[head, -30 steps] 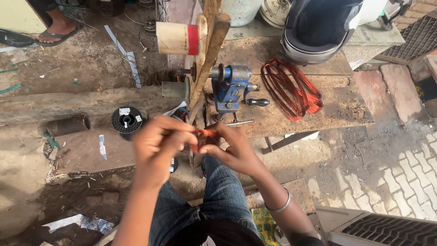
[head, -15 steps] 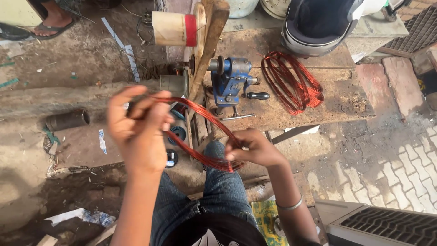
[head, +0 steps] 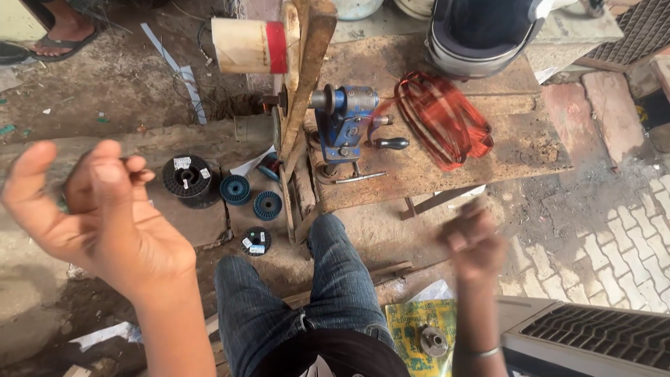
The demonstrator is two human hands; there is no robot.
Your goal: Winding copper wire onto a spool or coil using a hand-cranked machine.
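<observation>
Left hand (head: 98,216) raised wide, fingers loosely open, holding nothing visible. Right hand (head: 474,241) blurred, grip cannot be told. Red wire coil (head: 443,119) lies on counter (head: 516,150), right of blue hand winder (head: 345,122).

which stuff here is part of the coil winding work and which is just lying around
Part of the work:
- blue hand winder on the wooden bench
- red wire coils beside it
- spool on the wooden arm
- black and blue bobbins on the ground

Lying about:
- helmet
- yellow packet
- sandal

Left hand and right hand: nothing visible in either grip.
</observation>
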